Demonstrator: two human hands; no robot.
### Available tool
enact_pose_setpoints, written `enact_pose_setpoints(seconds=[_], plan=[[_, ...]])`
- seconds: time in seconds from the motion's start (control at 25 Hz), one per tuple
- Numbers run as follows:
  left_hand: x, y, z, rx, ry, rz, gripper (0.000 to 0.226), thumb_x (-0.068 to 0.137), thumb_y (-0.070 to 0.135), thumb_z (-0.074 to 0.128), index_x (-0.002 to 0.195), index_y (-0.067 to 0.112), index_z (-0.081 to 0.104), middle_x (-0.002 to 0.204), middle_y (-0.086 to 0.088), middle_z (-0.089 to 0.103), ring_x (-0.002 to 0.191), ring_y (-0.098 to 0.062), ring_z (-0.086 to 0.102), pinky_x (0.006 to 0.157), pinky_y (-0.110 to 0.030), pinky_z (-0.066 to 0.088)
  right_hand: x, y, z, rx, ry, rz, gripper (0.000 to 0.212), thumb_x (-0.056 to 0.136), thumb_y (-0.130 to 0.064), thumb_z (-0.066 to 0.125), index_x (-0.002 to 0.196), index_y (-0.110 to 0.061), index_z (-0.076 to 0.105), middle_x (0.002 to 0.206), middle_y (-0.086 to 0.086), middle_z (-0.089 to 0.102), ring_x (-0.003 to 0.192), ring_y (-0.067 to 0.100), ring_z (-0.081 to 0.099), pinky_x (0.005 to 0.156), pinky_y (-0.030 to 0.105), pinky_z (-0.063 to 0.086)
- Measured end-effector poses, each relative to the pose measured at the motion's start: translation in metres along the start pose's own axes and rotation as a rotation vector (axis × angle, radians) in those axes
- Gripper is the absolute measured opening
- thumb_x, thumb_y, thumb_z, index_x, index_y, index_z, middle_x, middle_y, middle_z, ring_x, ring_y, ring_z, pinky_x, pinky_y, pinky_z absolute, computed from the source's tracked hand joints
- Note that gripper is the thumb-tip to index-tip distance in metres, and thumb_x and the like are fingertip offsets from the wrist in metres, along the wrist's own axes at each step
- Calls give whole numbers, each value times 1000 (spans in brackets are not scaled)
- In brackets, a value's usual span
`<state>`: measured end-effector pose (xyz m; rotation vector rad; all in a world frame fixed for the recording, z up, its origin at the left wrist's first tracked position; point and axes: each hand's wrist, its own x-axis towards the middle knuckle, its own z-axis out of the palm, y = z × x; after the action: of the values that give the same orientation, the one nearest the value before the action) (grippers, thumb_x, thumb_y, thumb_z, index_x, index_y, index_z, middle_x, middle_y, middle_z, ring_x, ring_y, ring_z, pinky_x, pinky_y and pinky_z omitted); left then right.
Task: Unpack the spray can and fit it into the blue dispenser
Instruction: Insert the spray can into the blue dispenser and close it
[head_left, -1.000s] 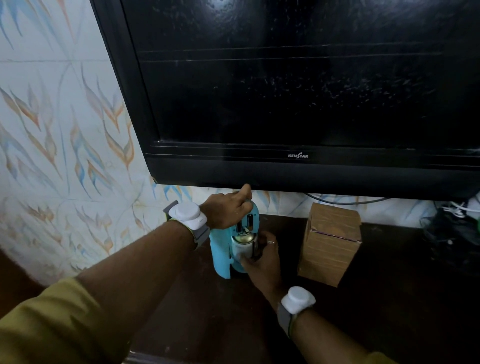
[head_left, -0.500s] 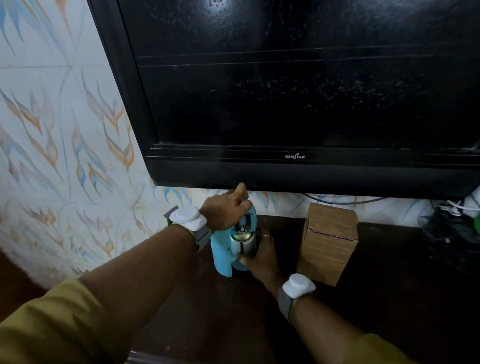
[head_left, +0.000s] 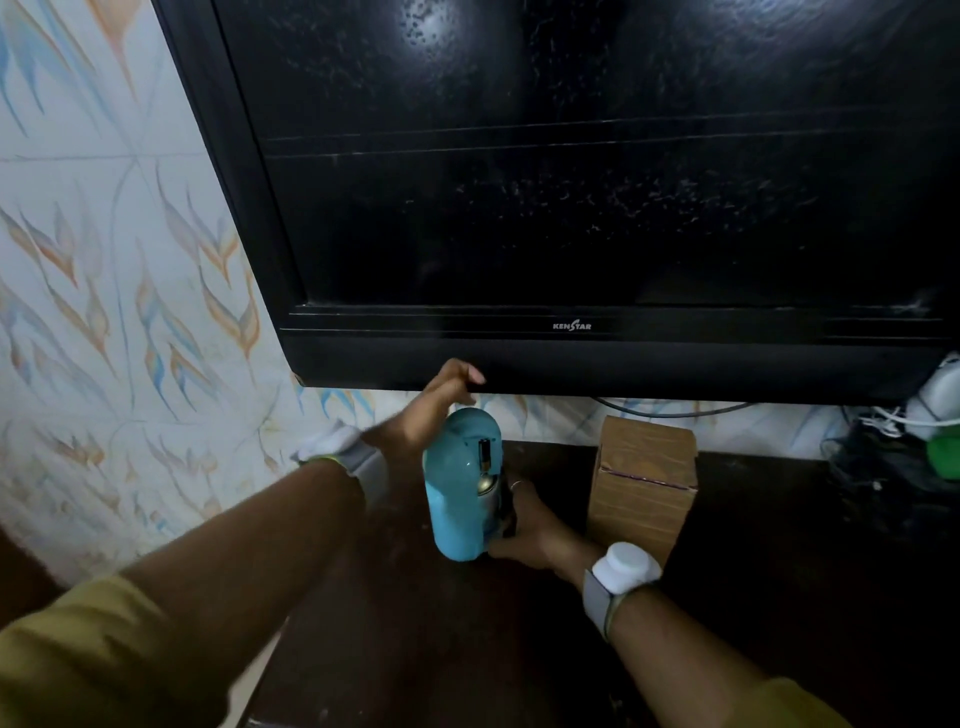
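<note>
The blue dispenser (head_left: 457, 499) stands upright on the dark table just below the television. Through a narrow gap on its right front I see the metal top of the spray can (head_left: 487, 483) inside it. My left hand (head_left: 423, 415) lies over the dispenser's top and back, one finger lifted toward the television's lower edge. My right hand (head_left: 530, 525) grips the lower right side of the dispenser, where a dark edge shows. The rest of the can is hidden by the blue shell.
A brown cardboard box (head_left: 644, 483) stands upright right of the dispenser. A large black television (head_left: 571, 208) hangs low over the dark table (head_left: 415, 649). Cables and a white plug (head_left: 914, 415) sit at the far right, the patterned wall (head_left: 104, 312) on the left.
The blue shell has closed over the can, leaving only a narrow gap. My left hand has slid up and back on the dispenser's top. My right hand stays at the lower right side.
</note>
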<state>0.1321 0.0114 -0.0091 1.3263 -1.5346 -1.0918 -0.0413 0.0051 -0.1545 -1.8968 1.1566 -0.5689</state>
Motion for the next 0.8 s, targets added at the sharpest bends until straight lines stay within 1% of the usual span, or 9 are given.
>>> enact_pose_setpoints(seconds=[0.04,0.08,0.12,0.16,0.2,0.28,0.4,0.56,0.8], plan=[[-4,-4,-15,43,-208,-31,52,70,19,46,121,6,46,128,-2,47,105,-6,49,79,-16,50,3,0,1,-71,9,-16,108,56,-34,94,144,-18,33,139,-1,41,124,10,40,97,11,43],[-5,-7,-28,179,-379,-43,59,73,17,51,130,6,39,137,-4,42,113,-7,49,80,-13,50,3,-4,2,-106,25,-21,113,46,-46,95,140,-22,37,138,-4,44,127,10,42,104,24,44],[-5,-6,-37,370,-505,-41,69,75,18,60,137,8,32,141,-7,39,120,-12,49,82,-13,50,5,-3,5,-81,50,-48,108,41,-50,96,132,-24,44,133,-7,52,125,9,48,104,31,47],[-2,-7,-45,589,-563,-8,87,73,18,72,144,10,24,144,-9,38,126,-17,48,87,-14,49,7,-6,8,14,75,-67,97,42,-44,98,124,-26,50,126,-9,60,119,7,57,101,34,51],[2,-8,-46,813,-557,44,106,68,21,83,150,11,15,147,-9,37,131,-19,46,92,-15,47,9,-3,12,83,108,-86,86,45,-36,100,118,-27,55,119,-10,66,113,4,63,98,35,55],[8,-4,-39,1149,-487,143,124,67,32,89,155,12,4,152,-10,34,136,-23,42,101,-23,42,10,-2,18,196,164,-87,71,53,-25,99,114,-26,63,110,-9,73,104,-1,68,92,33,58],[16,5,-23,1338,-482,121,114,72,48,83,156,19,12,153,-9,37,135,-28,44,105,-34,38,9,3,24,243,261,-73,64,58,-33,96,116,-21,70,104,-13,75,97,-8,69,84,22,56],[16,1,-18,1407,-472,187,87,74,62,73,146,27,38,142,0,49,124,-25,52,99,-38,44,6,3,26,199,295,-80,63,63,-37,92,119,-22,70,106,-15,73,102,3,70,83,12,53],[11,-17,-27,1402,-398,265,75,78,69,61,139,34,38,137,4,49,118,-24,53,94,-43,49,2,-1,34,229,306,-47,68,68,-44,85,128,-20,64,121,-4,72,112,10,67,94,31,56]])
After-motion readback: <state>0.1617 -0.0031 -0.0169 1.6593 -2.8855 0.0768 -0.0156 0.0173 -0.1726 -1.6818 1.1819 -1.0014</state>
